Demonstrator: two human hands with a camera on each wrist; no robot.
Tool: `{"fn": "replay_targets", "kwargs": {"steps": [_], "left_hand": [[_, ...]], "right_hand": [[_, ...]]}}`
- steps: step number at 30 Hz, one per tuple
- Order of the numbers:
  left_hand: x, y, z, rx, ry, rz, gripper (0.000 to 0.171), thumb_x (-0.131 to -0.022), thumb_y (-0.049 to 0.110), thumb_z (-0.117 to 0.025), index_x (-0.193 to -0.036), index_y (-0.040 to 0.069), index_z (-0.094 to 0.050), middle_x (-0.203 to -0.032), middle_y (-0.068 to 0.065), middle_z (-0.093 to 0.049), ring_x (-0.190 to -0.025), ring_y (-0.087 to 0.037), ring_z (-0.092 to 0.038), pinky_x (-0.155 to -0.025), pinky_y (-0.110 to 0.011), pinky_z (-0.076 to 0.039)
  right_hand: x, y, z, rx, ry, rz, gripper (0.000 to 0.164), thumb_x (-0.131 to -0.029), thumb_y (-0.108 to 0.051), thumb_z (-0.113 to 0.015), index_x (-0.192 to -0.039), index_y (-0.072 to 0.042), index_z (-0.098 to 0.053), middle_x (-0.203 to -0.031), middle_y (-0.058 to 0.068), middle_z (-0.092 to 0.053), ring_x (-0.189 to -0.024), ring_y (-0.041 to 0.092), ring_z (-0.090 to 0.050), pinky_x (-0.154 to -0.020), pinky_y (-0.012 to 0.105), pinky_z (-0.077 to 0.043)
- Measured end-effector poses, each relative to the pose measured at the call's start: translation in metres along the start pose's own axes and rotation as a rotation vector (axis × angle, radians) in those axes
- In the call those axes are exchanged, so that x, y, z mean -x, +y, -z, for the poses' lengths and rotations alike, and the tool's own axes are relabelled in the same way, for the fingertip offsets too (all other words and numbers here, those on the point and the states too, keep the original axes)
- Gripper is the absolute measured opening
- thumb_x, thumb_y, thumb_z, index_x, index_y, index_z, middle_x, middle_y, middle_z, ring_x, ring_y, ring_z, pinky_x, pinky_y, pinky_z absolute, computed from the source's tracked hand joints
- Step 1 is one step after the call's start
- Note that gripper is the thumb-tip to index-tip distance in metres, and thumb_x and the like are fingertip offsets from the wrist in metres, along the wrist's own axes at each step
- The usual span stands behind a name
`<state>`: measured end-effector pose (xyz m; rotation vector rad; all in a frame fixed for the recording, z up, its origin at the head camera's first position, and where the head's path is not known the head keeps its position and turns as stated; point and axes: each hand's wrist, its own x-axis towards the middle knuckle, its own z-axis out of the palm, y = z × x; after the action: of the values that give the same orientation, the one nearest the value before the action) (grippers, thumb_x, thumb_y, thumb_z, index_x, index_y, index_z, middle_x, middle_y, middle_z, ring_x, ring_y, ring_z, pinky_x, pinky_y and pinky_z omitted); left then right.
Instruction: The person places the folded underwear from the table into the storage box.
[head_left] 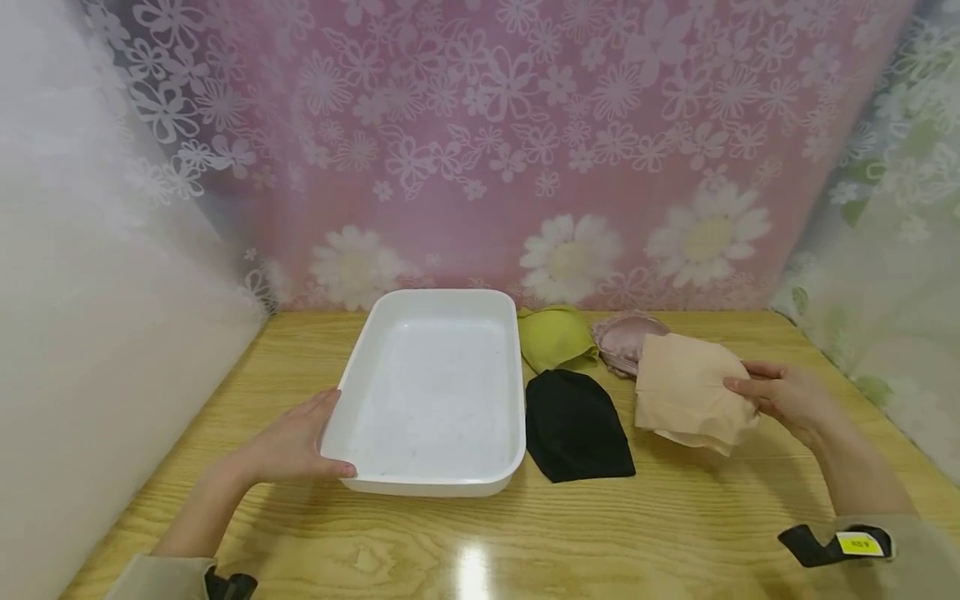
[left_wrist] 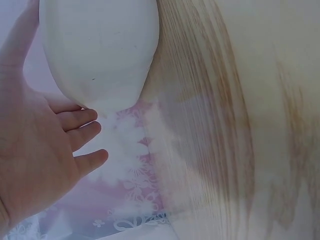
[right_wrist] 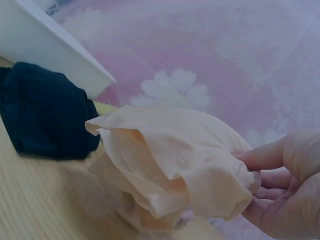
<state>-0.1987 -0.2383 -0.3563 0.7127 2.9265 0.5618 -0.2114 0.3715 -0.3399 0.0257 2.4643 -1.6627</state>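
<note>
In the head view, my left hand touches the front left corner of a white rectangular tray, thumb at the near rim and fingers along the left side. The left wrist view shows that hand's fingers spread and fairly straight beside the tray's outer wall. On the right, my right hand pinches the edge of a beige folded bra between thumb and fingers. That bra hangs above the table, and its loose layers gape in the right wrist view.
Right of the tray lie a yellow-green bra, a pink lacy bra partly behind the beige one, and a black folded garment. All rest on a wood-grain table. A pink flowered curtain stands behind; pale sheets flank both sides.
</note>
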Motion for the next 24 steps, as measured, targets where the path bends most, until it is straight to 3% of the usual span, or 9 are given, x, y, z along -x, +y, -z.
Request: {"fn": "replay_targets", "kwargs": {"steps": [6, 9, 12, 15, 20, 24], "left_hand": [[0.0, 0.0, 0.003, -0.012, -0.006, 0.0, 0.112, -0.069, 0.055, -0.073, -0.138, -0.016, -0.022, -0.142, -0.034, -0.027, -0.129, -0.048, -0.026, -0.1, -0.061, -0.027], [-0.001, 0.0, 0.003, -0.01, -0.008, -0.005, 0.112, -0.069, 0.055, -0.073, -0.138, -0.017, -0.021, -0.142, -0.034, -0.027, -0.129, -0.048, -0.026, -0.1, -0.06, -0.027], [-0.001, 0.0, 0.003, 0.003, -0.009, -0.006, 0.113, -0.069, 0.056, -0.072, -0.138, -0.017, -0.021, -0.142, -0.034, -0.026, -0.13, -0.048, -0.025, -0.101, -0.06, -0.026], [0.0, 0.0, 0.004, 0.012, -0.012, -0.003, 0.114, -0.069, 0.057, -0.072, -0.139, -0.017, -0.021, -0.142, -0.034, -0.025, -0.13, -0.048, -0.025, -0.101, -0.06, -0.026], [0.001, 0.0, 0.003, 0.011, -0.011, 0.007, 0.114, -0.069, 0.058, -0.072, -0.139, -0.016, -0.021, -0.143, -0.033, -0.025, -0.13, -0.047, -0.025, -0.102, -0.059, -0.026], [0.003, -0.001, 0.002, 0.017, -0.008, 0.008, 0.113, -0.069, 0.057, -0.072, -0.139, -0.016, -0.021, -0.143, -0.033, -0.025, -0.13, -0.047, -0.025, -0.102, -0.059, -0.025]], "right_hand": [[-0.013, -0.032, -0.018, -0.021, 0.001, 0.016, 0.078, -0.094, -0.026, -0.056, -0.144, 0.01, -0.008, -0.105, -0.022, -0.046, -0.087, -0.012, -0.052, -0.075, 0.013, -0.047], [-0.023, -0.048, -0.031, -0.093, 0.003, 0.028, 0.078, -0.092, -0.024, -0.058, -0.144, 0.009, -0.01, -0.101, -0.022, -0.049, -0.087, -0.008, -0.055, -0.075, 0.015, -0.048], [-0.034, -0.065, -0.047, -0.123, 0.0, 0.045, 0.078, -0.092, -0.024, -0.059, -0.145, 0.008, -0.012, -0.115, -0.007, -0.049, -0.087, -0.007, -0.055, -0.076, 0.015, -0.048], [-0.045, -0.083, -0.064, -0.137, 0.011, 0.038, 0.08, -0.09, -0.027, -0.062, -0.146, 0.005, -0.015, -0.13, 0.007, -0.038, -0.087, -0.007, -0.054, -0.078, 0.014, -0.047], [-0.063, -0.111, -0.095, -0.253, 0.041, 0.011, 0.081, -0.085, -0.024, -0.069, -0.146, 0.001, -0.022, -0.136, 0.011, -0.035, -0.09, 0.0, -0.055, -0.079, 0.016, -0.048], [-0.079, -0.127, -0.124, -0.286, 0.062, 0.006, 0.073, -0.087, -0.018, -0.066, -0.144, 0.001, -0.026, -0.142, 0.016, -0.033, -0.095, 0.006, -0.053, -0.078, 0.016, -0.048]]}}
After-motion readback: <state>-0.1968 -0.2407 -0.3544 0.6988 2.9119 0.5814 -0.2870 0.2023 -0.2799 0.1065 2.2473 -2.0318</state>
